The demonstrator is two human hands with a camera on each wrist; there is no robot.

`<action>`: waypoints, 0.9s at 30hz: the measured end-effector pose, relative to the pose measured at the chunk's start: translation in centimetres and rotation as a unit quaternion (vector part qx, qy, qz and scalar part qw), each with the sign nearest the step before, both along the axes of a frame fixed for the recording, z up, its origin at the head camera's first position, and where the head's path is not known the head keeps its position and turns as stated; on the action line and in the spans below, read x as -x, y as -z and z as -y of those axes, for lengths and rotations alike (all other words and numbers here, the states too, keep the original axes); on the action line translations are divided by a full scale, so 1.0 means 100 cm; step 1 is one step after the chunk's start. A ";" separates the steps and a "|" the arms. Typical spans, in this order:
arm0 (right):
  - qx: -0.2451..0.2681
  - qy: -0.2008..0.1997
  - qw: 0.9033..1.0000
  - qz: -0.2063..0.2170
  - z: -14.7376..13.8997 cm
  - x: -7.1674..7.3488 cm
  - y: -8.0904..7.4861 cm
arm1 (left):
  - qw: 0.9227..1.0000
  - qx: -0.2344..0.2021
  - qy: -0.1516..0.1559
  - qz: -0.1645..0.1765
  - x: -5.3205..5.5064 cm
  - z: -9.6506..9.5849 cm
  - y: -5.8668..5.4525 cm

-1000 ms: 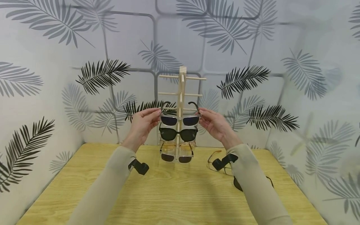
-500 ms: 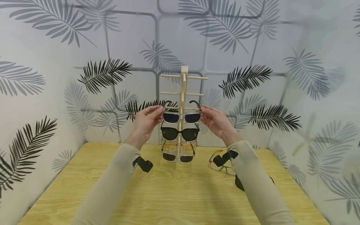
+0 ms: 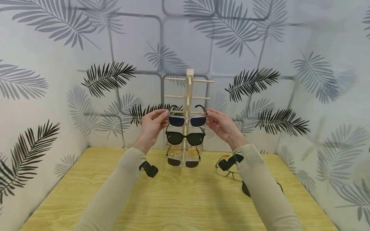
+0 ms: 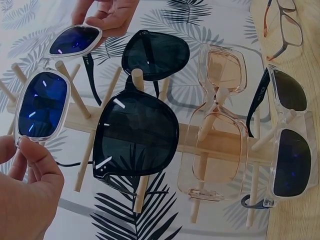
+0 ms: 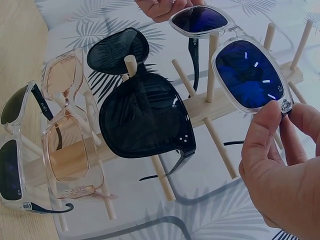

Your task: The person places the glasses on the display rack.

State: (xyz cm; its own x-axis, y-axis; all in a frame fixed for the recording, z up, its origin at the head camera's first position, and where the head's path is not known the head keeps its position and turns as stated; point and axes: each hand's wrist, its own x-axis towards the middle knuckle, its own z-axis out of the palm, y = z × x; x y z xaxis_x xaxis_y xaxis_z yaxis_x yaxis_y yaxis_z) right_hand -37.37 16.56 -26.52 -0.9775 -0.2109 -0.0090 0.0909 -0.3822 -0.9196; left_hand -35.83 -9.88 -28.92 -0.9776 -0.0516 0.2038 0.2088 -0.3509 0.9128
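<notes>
Both hands hold one pair of clear-framed sunglasses with dark blue lenses [image 3: 198, 121] at the front of a wooden eyewear stand [image 3: 189, 84]. My left hand [image 3: 152, 128] pinches one outer corner between thumb and fingers. At the opposite corner my right hand [image 3: 224, 127] pinches in the same way. The temples are unfolded and point back toward the stand. In the right wrist view a peg [image 5: 212, 67] passes close to the bridge; whether it bears the weight I cannot tell. Directly below hang black sunglasses [image 3: 195, 139].
Lower on the stand are orange-tinted glasses [image 4: 220, 160] and clear-framed dark sunglasses [image 4: 292, 162]. Bare pegs [image 3: 203, 81] stick out above. Thin-framed eyeglasses [image 3: 222, 173] lie on the wooden table [image 3: 179, 205], near dark glasses [image 3: 245, 190] partly hidden by my right sleeve.
The held sunglasses have risen slightly against the stand, both hands moving with them. The head view has shifted a little. Both hands keep their pinch.
</notes>
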 end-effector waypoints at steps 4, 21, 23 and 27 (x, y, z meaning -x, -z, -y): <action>0.002 0.002 1.000 0.002 0.000 0.001 0.000 | 1.000 -0.001 -0.003 0.003 0.001 -0.001 0.000; -0.007 0.003 1.000 0.014 -0.001 0.007 0.004 | 0.999 0.020 -0.023 0.013 0.007 -0.005 0.007; -0.014 0.000 1.000 0.013 -0.001 0.007 0.005 | 0.999 0.025 -0.023 0.013 0.007 -0.004 0.009; -0.022 -0.004 1.000 0.013 -0.001 0.008 0.006 | 0.999 0.034 -0.023 0.009 0.006 -0.003 0.010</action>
